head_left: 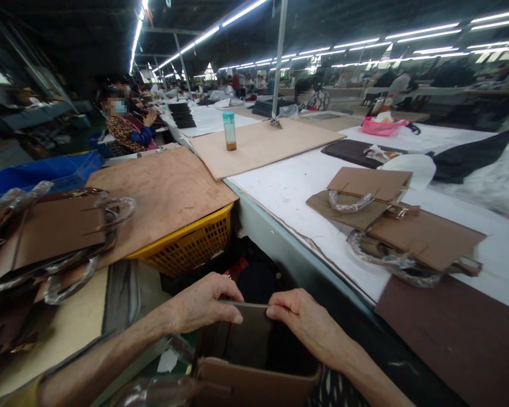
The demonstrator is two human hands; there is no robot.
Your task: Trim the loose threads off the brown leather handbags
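A brown handbag [258, 381] stands upright and gaping in front of me, low in the view, with its dark inside showing. My left hand [207, 305] pinches the far top edge of the bag between thumb and fingers. On the same edge, a little to the right, my right hand [299, 314] is closed with its thumb on the near side. A plastic-wrapped handle [156, 391] lies against the bag at the bottom left. The bag's base is out of view.
Brown handbags [59, 232] with wrapped handles are piled on the left, beside a wooden board [165, 195] over a yellow crate [190, 243]. More bags [424, 234] lie on the white-covered table [275, 186]. A bottle [229, 131] stands farther back. A co-worker [129, 127] sits at far left.
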